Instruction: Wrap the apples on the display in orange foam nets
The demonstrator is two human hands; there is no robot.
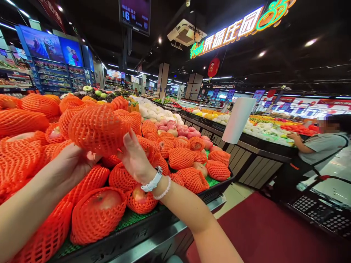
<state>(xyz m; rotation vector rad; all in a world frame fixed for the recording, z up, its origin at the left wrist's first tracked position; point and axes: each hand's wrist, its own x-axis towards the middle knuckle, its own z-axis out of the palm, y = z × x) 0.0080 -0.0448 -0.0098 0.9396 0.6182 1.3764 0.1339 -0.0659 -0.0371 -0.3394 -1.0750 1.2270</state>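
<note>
Both of my hands hold an apple in an orange foam net (95, 129), raised just above the heap. My left hand (72, 162) supports it from below, its fingers partly hidden behind the net. At the near end, my right hand (134, 155) grips the net with its thumb up; a white watch and a bead bracelet circle that wrist. Under my hands lie more netted apples, among them a large one (97, 215) whose red skin shows through the net opening. Bare pink apples (171, 126) sit farther back.
The heap rests in a black-edged display bin (142, 233) lined with green mat. A white bag roll (238, 120) stands beyond its right corner. At the right, another person (320, 146) stands by a produce counter, near a black shopping cart (323, 204).
</note>
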